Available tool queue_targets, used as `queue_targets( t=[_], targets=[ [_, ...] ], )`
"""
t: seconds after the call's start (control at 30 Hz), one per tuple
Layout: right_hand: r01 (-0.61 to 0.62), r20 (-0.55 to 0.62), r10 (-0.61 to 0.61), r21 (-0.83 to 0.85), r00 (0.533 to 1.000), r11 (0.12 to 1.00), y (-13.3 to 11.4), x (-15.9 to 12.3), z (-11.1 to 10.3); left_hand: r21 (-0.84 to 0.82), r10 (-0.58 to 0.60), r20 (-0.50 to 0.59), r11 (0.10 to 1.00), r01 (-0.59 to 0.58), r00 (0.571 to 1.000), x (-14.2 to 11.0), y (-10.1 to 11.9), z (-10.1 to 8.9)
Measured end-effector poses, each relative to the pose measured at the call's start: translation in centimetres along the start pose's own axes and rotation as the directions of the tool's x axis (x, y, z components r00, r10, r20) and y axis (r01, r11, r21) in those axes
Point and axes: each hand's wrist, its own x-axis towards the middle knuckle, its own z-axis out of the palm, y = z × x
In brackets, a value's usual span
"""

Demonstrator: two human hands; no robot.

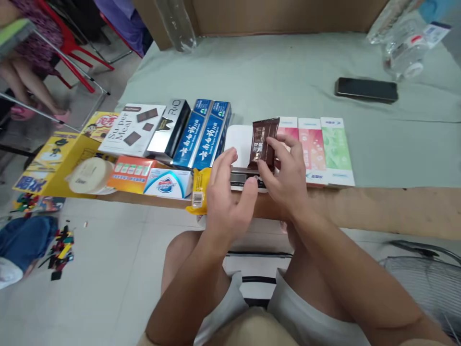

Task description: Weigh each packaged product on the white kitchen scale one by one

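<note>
Mid-frame, the right hand (pixel 290 175) has its fingers closed on a brown wrapped packet (pixel 262 144) over the digital scale (pixel 236 137); the left hand (pixel 227 199), fingers spread, is alongside. Apparently positioning; next calls for steady fingers.

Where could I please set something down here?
Bare cloth lies right of the green box, in front of the phone, and between the blue boxes and the cardboard. The left hand, right hand, yellow packet and red boxes crowd the scale.
</note>
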Motion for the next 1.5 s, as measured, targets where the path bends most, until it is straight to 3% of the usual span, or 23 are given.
queue_targets(
  t=[0.1, 0.23, 0.37, 0.47, 0.63, 0.9, 1.07, 1.2, 1.37, 1.5],
  targets=[
    [0.008, 0.121, 0.014, -0.183, 0.992, 0.983, -1.6, 0.2, 1.1, 0.031, 0.064, -0.057, 0.998, -0.062, 0.996, -0.4, 0.1, -1.9],
    [0.050, 0.225, 0.044, -0.394, 0.973, 0.918, -4.1, 0.6, 1.7, 0.051, 0.143, -0.094, 0.989, -0.139, 0.985, -0.4, 0.4, -2.9],
    [0.158, 0.400, 0.017, -0.401, 0.916, 0.902, -5.4, 1.3, 3.3, 0.054, 0.161, -0.095, 0.986, -0.156, 0.982, -0.4, 0.6, -3.1],
    [0.172, 0.457, 0.035, -0.402, 0.889, 0.900, -5.2, 1.8, 4.2, 0.068, 0.152, -0.085, 0.987, -0.146, 0.985, -0.4, 0.5, -3.3],
    [0.192, 0.449, 0.027, -0.436, 0.893, 0.879, -4.6, 1.8, 3.8, 0.068, 0.122, -0.093, 0.991, -0.116, 0.988, -0.2, 0.6, -3.4],
    [0.194, 0.429, 0.051, -0.508, 0.902, 0.839, -2.7, 1.3, 1.0, 0.086, 0.105, -0.056, 0.991, -0.100, 0.993, -0.2, 0.8, -3.1],
    [0.142, 0.343, 0.046, -0.503, 0.938, 0.852, -0.3, 0.6, -1.1, 0.079, 0.081, -0.054, 0.994, -0.076, 0.995, -0.1, 0.6, -2.8],
    [0.114, 0.279, 0.004, -0.404, 0.960, 0.908, 1.3, 0.2, -1.9, 0.067, 0.087, -0.049, 0.994, -0.084, 0.995, 0.0, 0.6, -2.6],
    [0.098, 0.255, -0.024, -0.281, 0.967, 0.955, 0.7, 0.6, -1.3, 0.058, 0.088, -0.072, 0.995, -0.083, 0.994, 0.2, 0.4, -3.0],
    [0.115, 0.256, -0.058, -0.211, 0.965, 0.971, -2.0, 1.1, 1.7, 0.027, 0.080, -0.110, 0.997, -0.077, 0.991, 0.4, 0.2, -3.7]
  ],
)
